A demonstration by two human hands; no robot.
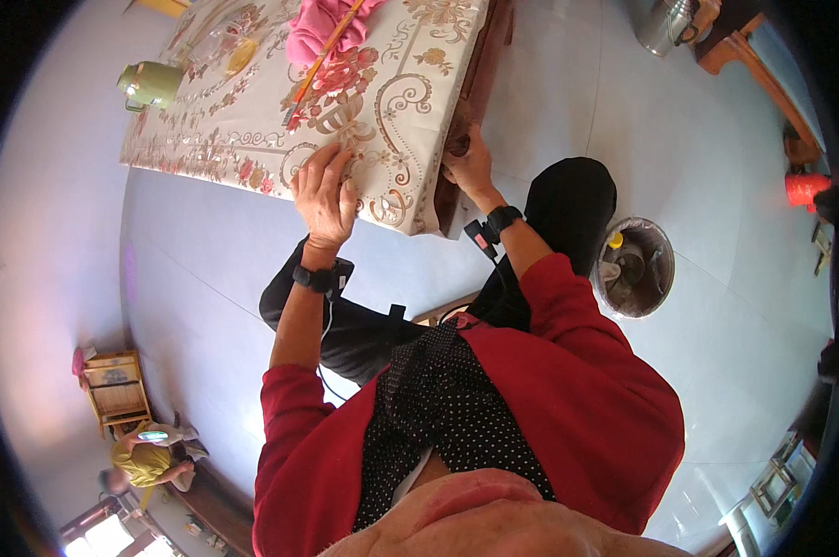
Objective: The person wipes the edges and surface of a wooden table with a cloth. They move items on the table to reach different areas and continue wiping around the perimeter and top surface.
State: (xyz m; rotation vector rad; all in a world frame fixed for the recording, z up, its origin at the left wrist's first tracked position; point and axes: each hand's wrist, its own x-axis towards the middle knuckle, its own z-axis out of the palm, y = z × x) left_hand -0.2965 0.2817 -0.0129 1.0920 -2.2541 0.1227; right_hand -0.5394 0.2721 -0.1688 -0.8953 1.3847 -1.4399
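A table with a floral cloth (252, 157) stands before me. My left hand (327, 191) rests on the cloth near its close edge, palm down with the fingers slightly spread and nothing in them. At the table's right side is my right hand (469, 163), its fingers bent against the dark wooden side below the cloth; what they grip there, if anything, is hidden in shadow. Beyond my left hand, an orange stick-like tool (322, 59) with a dark tip lies across a pink cloth (311, 35).
A green thermos jug (151, 83) and a clear container (228, 52) are on the table's left part. A lined waste bin (642, 296) stands on the floor by my right knee. A metal kettle (663, 31) is at the upper right. A person in yellow (141, 463) sits at the lower left.
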